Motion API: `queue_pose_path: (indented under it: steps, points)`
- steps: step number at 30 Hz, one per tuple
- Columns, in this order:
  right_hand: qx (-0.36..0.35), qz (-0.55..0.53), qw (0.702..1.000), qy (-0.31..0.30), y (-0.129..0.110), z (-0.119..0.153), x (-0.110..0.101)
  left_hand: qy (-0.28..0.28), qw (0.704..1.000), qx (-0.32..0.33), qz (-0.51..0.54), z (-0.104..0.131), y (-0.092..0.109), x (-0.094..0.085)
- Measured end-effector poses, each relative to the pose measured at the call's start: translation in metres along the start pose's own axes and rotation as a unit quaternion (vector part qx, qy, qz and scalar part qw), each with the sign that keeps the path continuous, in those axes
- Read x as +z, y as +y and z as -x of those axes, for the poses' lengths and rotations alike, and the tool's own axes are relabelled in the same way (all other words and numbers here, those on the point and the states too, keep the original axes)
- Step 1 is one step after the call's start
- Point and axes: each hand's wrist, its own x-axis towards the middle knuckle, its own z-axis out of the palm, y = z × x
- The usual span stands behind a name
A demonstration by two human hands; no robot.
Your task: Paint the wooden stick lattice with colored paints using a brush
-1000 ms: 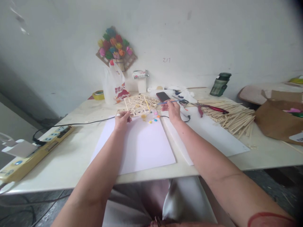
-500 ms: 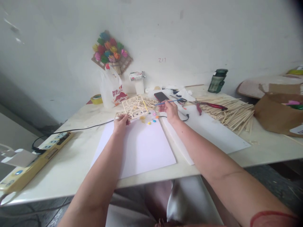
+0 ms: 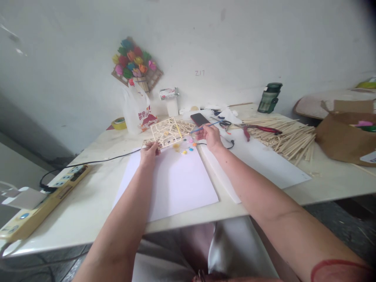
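My left hand [image 3: 151,150] is closed on the near left corner of a pale wooden stick frame [image 3: 167,133], tilted up above the white paper [image 3: 182,184]. One strip of the frame, toward its right side, is yellow. In my right hand [image 3: 210,136] a thin blue paintbrush [image 3: 216,122] is pinched, its tip end pointing left toward the frame's right side. Whether the tip touches the frame I cannot tell. Several small dabs of paint [image 3: 190,149], yellow, blue, orange and pink, lie on the paper's far edge below the frame.
Behind my right hand lie a phone [image 3: 199,119], scissors [image 3: 225,123] and red-handled pliers [image 3: 261,129]. Wooden sticks [image 3: 293,143] are heaped at right, near a brown paper bag [image 3: 346,137]. A green bottle [image 3: 269,98] stands at the back. A power strip [image 3: 55,192] with cables lies left.
The brush in my right hand has tilted, its left end dropping slightly toward the frame. My left hand and the frame stay nearly where they were; the view has shifted slightly.
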Motion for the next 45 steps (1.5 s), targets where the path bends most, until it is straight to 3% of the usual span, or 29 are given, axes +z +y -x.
queue_pose_path:
  steps: [11,28,38,45]
  points:
    - [-0.007,-0.010,1.000,0.015,-0.0070,0.0014,0.0013,0.003,1.000,-0.010,0.007,0.0034,0.0050,0.0023]
    - [-0.066,0.057,0.995,-0.052,-0.0020,0.0076,0.0044,0.004,1.000,-0.008,0.013,0.0023,0.0036,0.0007]
    - [-0.063,0.039,0.997,0.004,-0.0043,0.0056,0.0032,-0.008,1.000,0.000,0.013,0.0023,0.0026,-0.0004]
    - [-0.068,0.052,0.996,-0.036,-0.0014,0.0076,0.0041,-0.006,1.000,0.004,0.006,0.0011,0.0010,-0.0008]
